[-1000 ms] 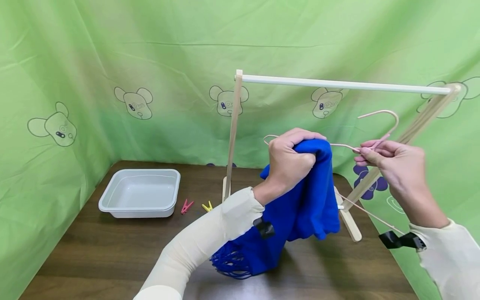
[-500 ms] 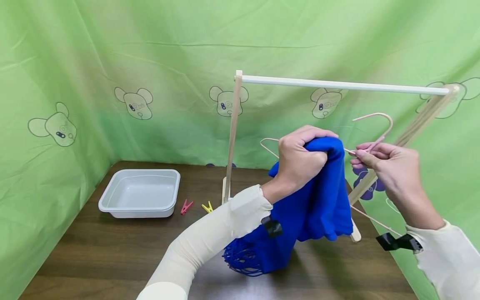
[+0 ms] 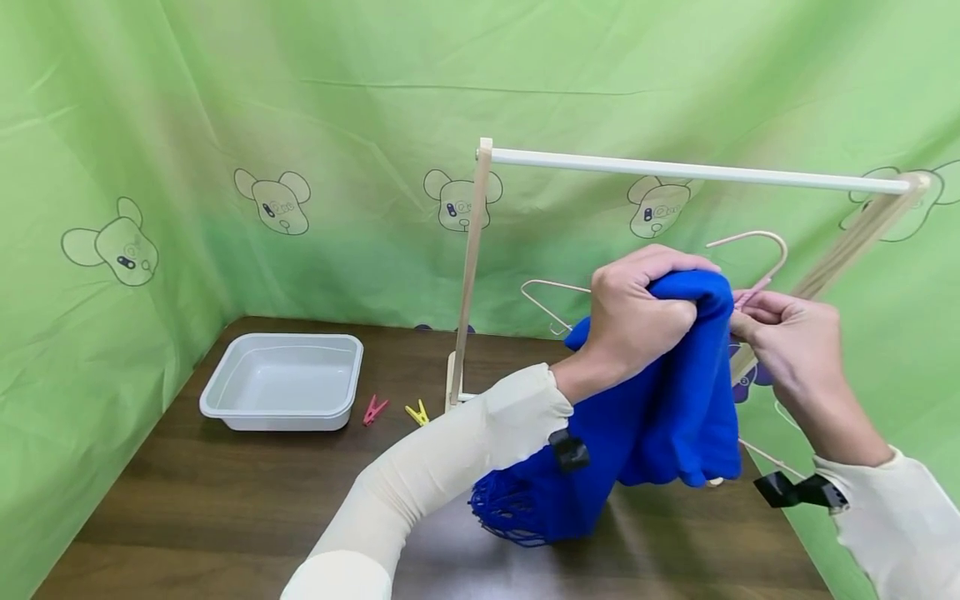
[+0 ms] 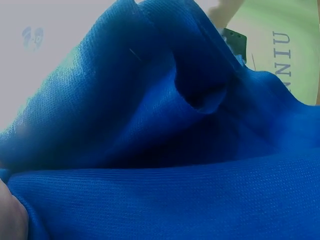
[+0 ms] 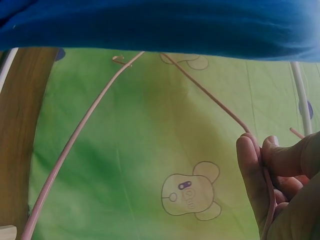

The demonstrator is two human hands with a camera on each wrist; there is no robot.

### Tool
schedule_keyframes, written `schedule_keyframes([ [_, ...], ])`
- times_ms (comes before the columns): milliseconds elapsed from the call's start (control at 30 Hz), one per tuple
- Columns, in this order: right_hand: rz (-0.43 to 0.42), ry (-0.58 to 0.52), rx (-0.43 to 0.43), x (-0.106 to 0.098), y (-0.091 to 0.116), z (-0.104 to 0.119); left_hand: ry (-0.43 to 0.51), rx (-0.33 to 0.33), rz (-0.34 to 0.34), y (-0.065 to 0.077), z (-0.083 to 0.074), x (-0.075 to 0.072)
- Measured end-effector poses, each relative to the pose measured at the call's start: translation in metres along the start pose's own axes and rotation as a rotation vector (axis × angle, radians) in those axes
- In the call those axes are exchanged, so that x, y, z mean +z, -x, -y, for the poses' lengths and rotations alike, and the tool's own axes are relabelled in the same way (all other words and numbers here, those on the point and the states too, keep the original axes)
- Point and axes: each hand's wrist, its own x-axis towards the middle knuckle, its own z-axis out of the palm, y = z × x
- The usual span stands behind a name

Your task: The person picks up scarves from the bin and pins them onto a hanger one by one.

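Note:
My left hand (image 3: 637, 308) grips a fold of a blue fringed scarf (image 3: 660, 408), which hangs down in loose folds, its fringe low over the table. A thin pink clothes hanger (image 3: 553, 284) is held in the air, its left end showing beyond the scarf. At the hanger's neck, below the hook, my right hand (image 3: 802, 342) pinches the wire between thumb and fingers. In the right wrist view the scarf (image 5: 160, 30) crosses over the far part of the hanger (image 5: 84, 120). Blue cloth (image 4: 165, 200) fills most of the left wrist view, hiding most of the left hand.
A wooden rack with a white rail (image 3: 697, 172) stands behind both hands. To the left on the brown table (image 3: 225, 517) are a white plastic basin (image 3: 281, 423), a red clothespin (image 3: 374, 409) and a yellow clothespin (image 3: 417, 412). Green printed curtains surround the table.
My left hand has carried the scarf rightward along the hanger, close to the right hand. More of the hanger's left end shows. The right hand keeps its pinch, and the hook has lowered slightly.

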Motion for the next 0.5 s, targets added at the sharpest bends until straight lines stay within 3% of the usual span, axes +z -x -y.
schedule_keyframes([
  [267, -0.066, 0.109, 0.005, 0.000, 0.001, -0.003, -0.002, -0.002, 0.000, -0.002, -0.011, 0.002],
  [500, -0.003, 0.028, 0.008, 0.001, 0.003, 0.000, -0.016, -0.016, -0.017, 0.001, 0.012, 0.010],
])
